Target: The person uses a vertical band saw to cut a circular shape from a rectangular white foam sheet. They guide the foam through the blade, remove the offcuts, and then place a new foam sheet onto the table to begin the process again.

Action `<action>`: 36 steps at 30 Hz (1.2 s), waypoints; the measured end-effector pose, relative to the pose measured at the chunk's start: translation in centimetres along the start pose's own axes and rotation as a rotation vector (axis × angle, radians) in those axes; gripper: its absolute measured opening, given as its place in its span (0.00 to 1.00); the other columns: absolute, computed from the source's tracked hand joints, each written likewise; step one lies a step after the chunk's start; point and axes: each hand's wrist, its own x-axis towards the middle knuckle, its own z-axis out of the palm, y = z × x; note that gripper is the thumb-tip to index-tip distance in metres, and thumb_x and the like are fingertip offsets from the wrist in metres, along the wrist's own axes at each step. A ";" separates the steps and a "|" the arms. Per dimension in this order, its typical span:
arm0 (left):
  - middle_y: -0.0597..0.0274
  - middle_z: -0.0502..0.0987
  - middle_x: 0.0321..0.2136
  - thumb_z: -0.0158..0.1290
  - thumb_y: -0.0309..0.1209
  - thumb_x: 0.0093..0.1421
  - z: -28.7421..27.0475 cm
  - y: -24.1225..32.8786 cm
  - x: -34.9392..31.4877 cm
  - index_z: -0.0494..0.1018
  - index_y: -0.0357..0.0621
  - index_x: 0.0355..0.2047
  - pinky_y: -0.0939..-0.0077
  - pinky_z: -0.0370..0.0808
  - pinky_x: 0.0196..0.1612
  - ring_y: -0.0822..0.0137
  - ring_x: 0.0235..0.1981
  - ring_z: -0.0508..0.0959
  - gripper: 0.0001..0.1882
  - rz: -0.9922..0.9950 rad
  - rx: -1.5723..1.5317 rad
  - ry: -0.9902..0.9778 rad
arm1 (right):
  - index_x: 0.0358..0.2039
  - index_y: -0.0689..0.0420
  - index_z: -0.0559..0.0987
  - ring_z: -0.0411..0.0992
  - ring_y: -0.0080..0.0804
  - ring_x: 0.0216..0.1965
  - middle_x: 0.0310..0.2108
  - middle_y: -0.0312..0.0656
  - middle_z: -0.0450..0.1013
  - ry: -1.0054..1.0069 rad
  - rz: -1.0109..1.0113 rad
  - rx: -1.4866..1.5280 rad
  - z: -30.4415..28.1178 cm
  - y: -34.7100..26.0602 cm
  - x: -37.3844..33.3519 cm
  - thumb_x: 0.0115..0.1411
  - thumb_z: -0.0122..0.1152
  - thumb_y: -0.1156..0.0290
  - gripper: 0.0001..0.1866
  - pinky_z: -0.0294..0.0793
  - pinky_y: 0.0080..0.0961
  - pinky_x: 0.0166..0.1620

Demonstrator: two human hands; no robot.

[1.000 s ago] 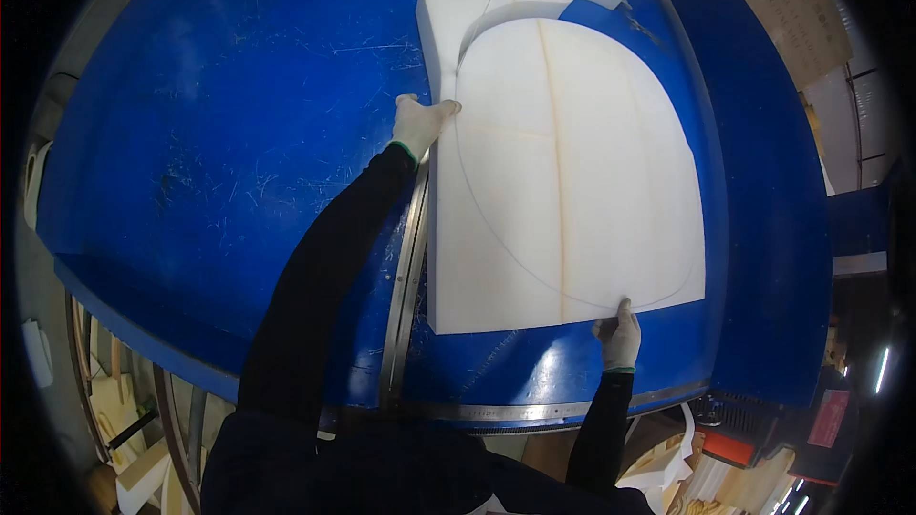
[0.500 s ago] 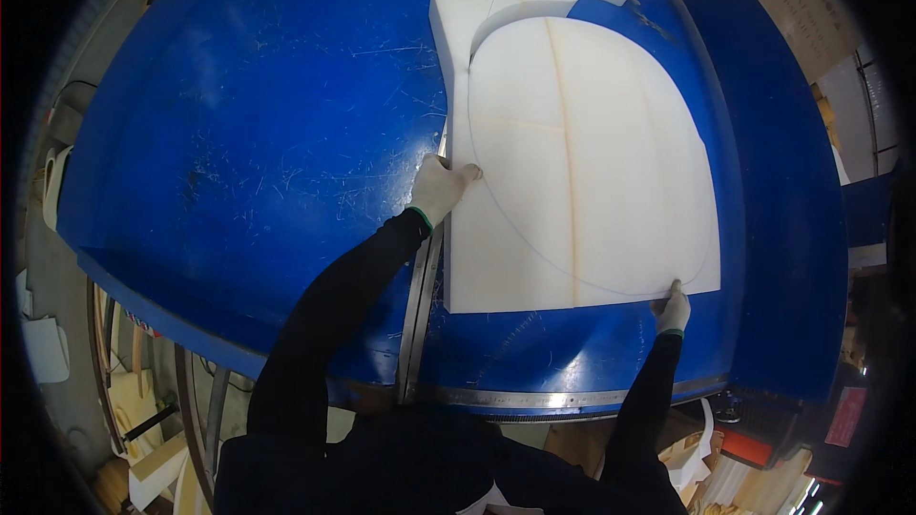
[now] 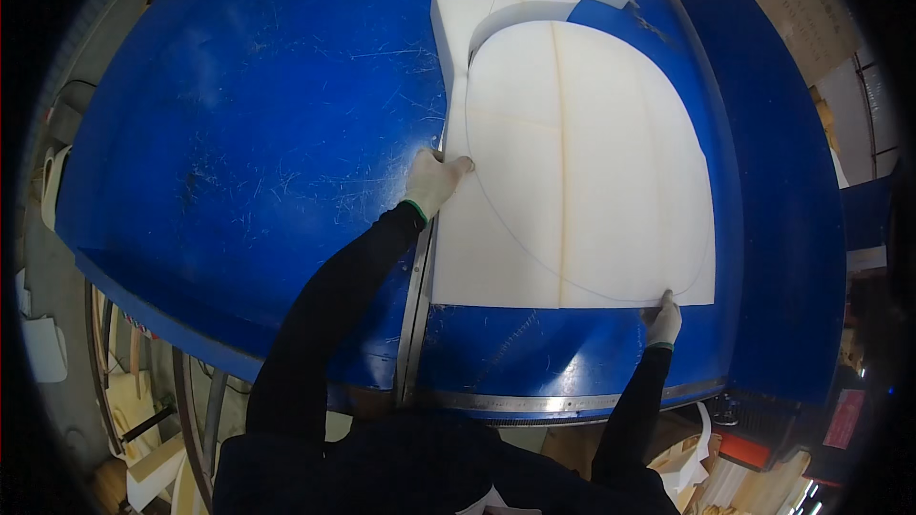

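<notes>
A thick white foam slab (image 3: 611,172) lies on the blue table, with a curved outline drawn on its top and a yellowish seam running from far to near. Its far side is cut round; a curling strip of foam (image 3: 496,8) stands off from it there. My left hand (image 3: 434,181), in a pale glove with a green cuff, grips the slab's left edge, thumb on top. My right hand (image 3: 663,321), gloved the same way, grips the near edge close to the right corner, thumb on top. The fingers under the edges are partly hidden.
The scratched blue tabletop (image 3: 258,124) spreads out to the left. A metal-lined slot (image 3: 411,324) runs from the near edge toward the slab. A metal ruler strip (image 3: 563,403) borders the near edge. A blue panel (image 3: 787,191) stands along the right. Foam scraps (image 3: 157,472) lie below, left.
The slab has turned slightly clockwise: its near edge has shifted left and the right corner has come nearer. Both hands have moved with it, the right one a little nearer and left.
</notes>
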 end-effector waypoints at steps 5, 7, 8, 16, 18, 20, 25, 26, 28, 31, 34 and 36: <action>0.45 0.80 0.35 0.67 0.37 0.51 -0.1 0.3 0.9 0.69 0.26 0.44 0.67 0.80 0.35 0.58 0.33 0.83 0.29 0.003 -0.038 0.000 | 0.40 0.61 0.73 0.74 0.36 0.28 0.32 0.44 0.74 -0.007 0.021 0.013 0.2 0.2 -0.7 0.71 0.56 0.55 0.18 0.77 0.36 0.28; 0.46 0.80 0.34 0.67 0.37 0.51 -0.3 0.5 1.2 0.69 0.26 0.44 0.67 0.80 0.35 0.59 0.33 0.83 0.29 0.003 -0.076 -0.008 | 0.40 0.61 0.73 0.74 0.36 0.29 0.32 0.45 0.74 -0.019 0.034 0.025 0.4 0.5 -1.0 0.72 0.56 0.55 0.19 0.78 0.36 0.28; 0.46 0.80 0.34 0.67 0.37 0.52 -0.3 0.5 1.5 0.69 0.26 0.44 0.67 0.80 0.34 0.59 0.32 0.82 0.28 0.018 -0.068 0.005 | 0.40 0.61 0.73 0.74 0.36 0.29 0.32 0.44 0.74 -0.015 0.026 0.017 0.5 0.5 -1.3 0.72 0.56 0.55 0.18 0.77 0.36 0.28; 0.47 0.80 0.34 0.66 0.37 0.52 -0.8 1.3 3.6 0.69 0.25 0.46 0.68 0.80 0.32 0.60 0.29 0.82 0.30 0.035 -0.015 -0.017 | 0.37 0.60 0.72 0.72 0.32 0.20 0.24 0.42 0.73 0.021 -0.006 0.061 2.3 0.2 -3.8 0.72 0.55 0.56 0.18 0.77 0.32 0.25; 0.47 0.81 0.34 0.66 0.38 0.51 -0.9 1.6 4.1 0.70 0.26 0.46 0.67 0.80 0.34 0.59 0.31 0.83 0.30 0.028 -0.002 -0.017 | 0.37 0.60 0.72 0.72 0.32 0.20 0.24 0.43 0.73 0.018 -0.009 0.056 2.4 0.3 -4.2 0.72 0.55 0.56 0.18 0.78 0.32 0.26; 0.46 0.81 0.35 0.66 0.39 0.51 -1.1 1.5 4.7 0.70 0.26 0.47 0.67 0.81 0.36 0.58 0.32 0.83 0.31 0.018 0.005 -0.020 | 0.37 0.61 0.72 0.72 0.32 0.20 0.24 0.43 0.73 0.024 -0.003 0.050 2.9 0.2 -4.9 0.72 0.55 0.56 0.18 0.78 0.31 0.26; 0.44 0.81 0.36 0.66 0.41 0.50 -1.3 1.5 6.6 0.71 0.26 0.47 0.67 0.80 0.37 0.58 0.33 0.83 0.33 0.030 0.021 -0.047 | 0.37 0.61 0.71 0.73 0.32 0.20 0.22 0.43 0.73 0.020 0.007 0.075 3.3 0.7 -5.7 0.72 0.55 0.56 0.18 0.78 0.30 0.25; 0.45 0.81 0.35 0.66 0.41 0.50 -1.4 1.5 7.0 0.71 0.26 0.47 0.67 0.80 0.37 0.58 0.33 0.83 0.33 0.035 0.029 -0.052 | 0.37 0.61 0.72 0.74 0.33 0.21 0.24 0.44 0.73 0.023 0.016 0.072 3.2 0.9 -5.7 0.72 0.55 0.56 0.18 0.78 0.31 0.26; 0.45 0.81 0.35 0.67 0.41 0.49 -1.5 1.5 7.8 0.72 0.25 0.46 0.67 0.79 0.36 0.58 0.33 0.83 0.33 0.045 0.046 -0.062 | 0.39 0.61 0.72 0.75 0.35 0.24 0.27 0.44 0.74 0.030 0.034 0.068 3.2 1.2 -6.0 0.72 0.55 0.57 0.17 0.78 0.33 0.26; 0.45 0.81 0.36 0.66 0.41 0.49 -1.7 1.8 8.5 0.73 0.24 0.45 0.68 0.79 0.35 0.59 0.33 0.83 0.32 0.104 0.053 -0.066 | 0.38 0.61 0.71 0.75 0.34 0.23 0.26 0.43 0.73 0.030 0.020 0.113 4.0 1.2 -6.9 0.72 0.54 0.57 0.17 0.79 0.32 0.26; 0.44 0.82 0.37 0.67 0.41 0.48 -2.8 3.1 7.9 0.74 0.23 0.45 0.68 0.78 0.34 0.59 0.32 0.83 0.33 0.064 0.016 -0.192 | 0.39 0.62 0.71 0.75 0.34 0.23 0.27 0.43 0.73 0.026 0.029 0.127 4.1 1.3 -7.7 0.72 0.54 0.57 0.18 0.80 0.31 0.27; 0.40 0.81 0.40 0.67 0.43 0.50 -3.1 2.9 7.9 0.70 0.19 0.51 0.68 0.80 0.35 0.58 0.34 0.83 0.39 0.095 0.055 -0.158 | 0.40 0.62 0.71 0.75 0.34 0.22 0.25 0.42 0.72 0.030 0.029 0.138 4.3 1.1 -8.1 0.72 0.54 0.56 0.18 0.80 0.31 0.27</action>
